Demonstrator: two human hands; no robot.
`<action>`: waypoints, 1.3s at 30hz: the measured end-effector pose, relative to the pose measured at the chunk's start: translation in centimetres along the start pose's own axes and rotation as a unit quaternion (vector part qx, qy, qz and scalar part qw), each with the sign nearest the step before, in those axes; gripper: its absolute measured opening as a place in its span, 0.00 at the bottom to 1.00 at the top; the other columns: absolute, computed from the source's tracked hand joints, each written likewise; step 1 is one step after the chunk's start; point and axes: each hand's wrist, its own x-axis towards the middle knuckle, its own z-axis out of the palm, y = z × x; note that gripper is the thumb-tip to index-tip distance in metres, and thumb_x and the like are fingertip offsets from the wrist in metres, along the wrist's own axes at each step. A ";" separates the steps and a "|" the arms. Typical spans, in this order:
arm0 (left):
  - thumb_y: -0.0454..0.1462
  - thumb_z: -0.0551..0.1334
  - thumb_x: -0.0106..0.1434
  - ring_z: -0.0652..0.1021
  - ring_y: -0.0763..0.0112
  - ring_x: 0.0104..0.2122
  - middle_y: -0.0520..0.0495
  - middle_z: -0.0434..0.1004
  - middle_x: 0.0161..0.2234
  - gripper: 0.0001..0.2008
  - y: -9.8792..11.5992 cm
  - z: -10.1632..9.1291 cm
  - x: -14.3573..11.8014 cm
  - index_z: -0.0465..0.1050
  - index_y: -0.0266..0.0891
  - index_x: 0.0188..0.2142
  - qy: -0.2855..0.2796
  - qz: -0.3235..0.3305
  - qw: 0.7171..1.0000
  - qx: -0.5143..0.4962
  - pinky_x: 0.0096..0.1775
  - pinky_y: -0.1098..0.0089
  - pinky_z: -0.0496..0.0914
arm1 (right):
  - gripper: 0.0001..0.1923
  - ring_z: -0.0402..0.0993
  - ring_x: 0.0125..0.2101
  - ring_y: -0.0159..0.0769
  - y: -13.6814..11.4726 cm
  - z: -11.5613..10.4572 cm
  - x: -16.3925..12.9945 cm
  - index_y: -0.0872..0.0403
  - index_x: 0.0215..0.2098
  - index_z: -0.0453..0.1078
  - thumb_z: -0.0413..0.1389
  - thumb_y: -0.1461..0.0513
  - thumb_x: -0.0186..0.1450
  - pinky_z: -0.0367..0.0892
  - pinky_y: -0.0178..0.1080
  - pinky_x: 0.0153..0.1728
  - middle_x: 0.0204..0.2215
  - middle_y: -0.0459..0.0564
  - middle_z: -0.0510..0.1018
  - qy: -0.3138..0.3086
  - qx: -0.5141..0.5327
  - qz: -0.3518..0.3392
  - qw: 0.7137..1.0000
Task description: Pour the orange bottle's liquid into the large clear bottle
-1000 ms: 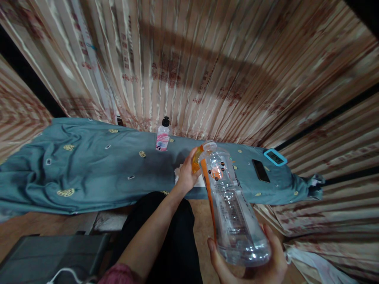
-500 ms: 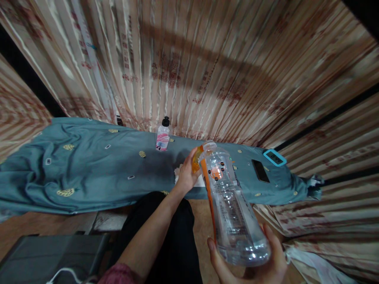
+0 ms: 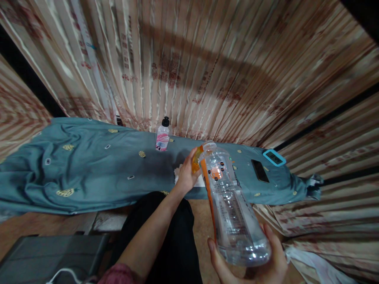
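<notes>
Next to nothing has moved since the earlier frame: both hands and what they hold keep their places, and the phone and clock sit only a touch further left in view, probably from a slight turn of the head.

The left hand is closed around a small amber container, near a white tissue on the cloth-covered surface. The right hand is clasped around the base of a large clear bottle, thumb on one side and fingers on the other. The bottle is held slantwise in front of the person, its neck just beside the amber container. A small bottle with a black cap stands further back.

The step in hand looks like holding the neck and the container together, perhaps for a pour. The next move would call for a steady left grip and a gentle change of tilt from the right.

The left fingertips are hidden, and whether the neck and container touch cannot be told. Whether liquid is in the clear bottle is hard to make out. The right wrist and the sleeve are cut off by the lower edge.
</notes>
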 end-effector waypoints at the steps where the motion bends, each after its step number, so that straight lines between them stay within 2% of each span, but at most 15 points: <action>1: 0.35 0.66 0.59 0.70 0.55 0.64 0.43 0.65 0.66 0.39 0.0 0.0 0.0 0.55 0.47 0.68 0.001 -0.001 1.000 0.001 0.66 0.51 0.63 | 0.55 0.75 0.45 0.52 -0.1 0.0 0.0 0.59 0.66 0.60 0.73 0.47 0.47 0.76 0.54 0.43 0.51 0.63 0.72 0.000 -0.003 -0.001 1.000; 6: 0.33 0.66 0.58 0.70 0.54 0.63 0.42 0.66 0.66 0.39 0.3 -0.1 0.0 0.56 0.47 0.67 0.001 0.008 1.000 -0.009 0.66 0.50 0.63 | 0.55 0.75 0.43 0.49 0.7 -0.1 0.4 0.58 0.66 0.60 0.73 0.47 0.47 0.77 0.49 0.39 0.49 0.61 0.73 0.002 -0.013 -0.030 0.999; 10: 0.33 0.65 0.59 0.70 0.54 0.63 0.42 0.66 0.65 0.39 0.5 -0.2 0.0 0.56 0.46 0.68 -0.003 0.005 1.000 -0.011 0.65 0.50 0.63 | 0.59 0.76 0.39 0.44 1.7 -0.1 0.7 0.56 0.67 0.60 0.75 0.49 0.42 0.77 0.41 0.30 0.47 0.57 0.73 -0.008 0.014 -0.125 0.992; 12: 0.32 0.65 0.58 0.71 0.55 0.63 0.42 0.67 0.65 0.39 0.7 -0.2 0.0 0.55 0.47 0.68 -0.005 -0.002 1.000 -0.010 0.65 0.50 0.63 | 0.57 0.76 0.41 0.45 1.6 -0.1 0.7 0.57 0.67 0.59 0.74 0.49 0.45 0.77 0.42 0.31 0.48 0.59 0.73 -0.002 0.009 -0.075 0.997; 14: 0.31 0.65 0.58 0.71 0.55 0.63 0.43 0.66 0.65 0.40 0.9 -0.2 0.0 0.55 0.48 0.67 -0.007 -0.011 1.000 -0.006 0.65 0.50 0.63 | 0.55 0.76 0.41 0.45 1.2 -0.1 0.7 0.57 0.66 0.60 0.73 0.48 0.46 0.77 0.44 0.32 0.48 0.59 0.73 -0.001 0.003 -0.053 0.999; 20: 0.33 0.66 0.60 0.69 0.52 0.64 0.42 0.65 0.66 0.37 0.8 -0.1 0.1 0.57 0.45 0.67 -0.003 -0.012 1.000 -0.002 0.65 0.53 0.63 | 0.55 0.76 0.43 0.48 0.2 0.0 0.6 0.57 0.66 0.60 0.73 0.48 0.46 0.77 0.46 0.35 0.49 0.60 0.73 -0.002 0.010 -0.028 1.000; 22: 0.34 0.66 0.60 0.69 0.51 0.64 0.42 0.66 0.66 0.36 0.6 -0.1 0.0 0.58 0.45 0.66 0.001 -0.005 1.000 -0.004 0.65 0.53 0.63 | 0.56 0.76 0.43 0.49 0.7 -0.1 0.6 0.57 0.67 0.60 0.73 0.48 0.46 0.77 0.47 0.36 0.49 0.60 0.73 0.001 0.005 -0.034 0.999; 26: 0.35 0.67 0.59 0.69 0.53 0.64 0.42 0.67 0.65 0.37 0.4 -0.1 0.0 0.58 0.47 0.66 0.003 0.000 1.000 -0.011 0.65 0.51 0.64 | 0.60 0.77 0.39 0.47 1.6 -0.1 0.6 0.56 0.66 0.61 0.75 0.49 0.40 0.77 0.46 0.33 0.47 0.59 0.74 -0.007 0.001 -0.113 0.994; 28: 0.35 0.66 0.59 0.70 0.53 0.63 0.41 0.67 0.65 0.37 0.4 -0.1 0.0 0.58 0.47 0.67 0.001 0.001 1.000 -0.013 0.65 0.51 0.64 | 0.57 0.77 0.42 0.49 1.3 -0.1 0.5 0.57 0.66 0.60 0.74 0.48 0.44 0.78 0.47 0.34 0.49 0.61 0.73 -0.002 -0.004 -0.046 0.999; 30: 0.35 0.66 0.59 0.70 0.52 0.63 0.41 0.68 0.65 0.36 0.5 -0.1 0.1 0.58 0.46 0.66 0.003 -0.001 1.000 -0.013 0.65 0.51 0.64 | 0.56 0.77 0.43 0.49 0.6 -0.1 0.5 0.58 0.66 0.60 0.73 0.48 0.46 0.78 0.48 0.36 0.49 0.61 0.73 -0.001 0.004 -0.020 1.000; 34: 0.35 0.66 0.59 0.70 0.52 0.63 0.41 0.70 0.63 0.35 0.7 -0.1 0.1 0.61 0.45 0.64 0.007 -0.007 1.000 -0.017 0.64 0.53 0.64 | 0.56 0.76 0.45 0.50 -0.3 0.0 0.5 0.57 0.67 0.59 0.73 0.49 0.47 0.77 0.49 0.38 0.51 0.61 0.71 0.002 0.005 -0.025 1.000; 39: 0.34 0.66 0.58 0.70 0.52 0.64 0.42 0.68 0.64 0.35 0.6 -0.1 0.1 0.60 0.45 0.65 0.002 -0.006 1.000 -0.019 0.65 0.52 0.63 | 0.56 0.76 0.44 0.47 -0.2 -0.1 0.7 0.56 0.68 0.58 0.73 0.49 0.47 0.78 0.45 0.36 0.50 0.59 0.72 -0.001 0.006 -0.042 0.999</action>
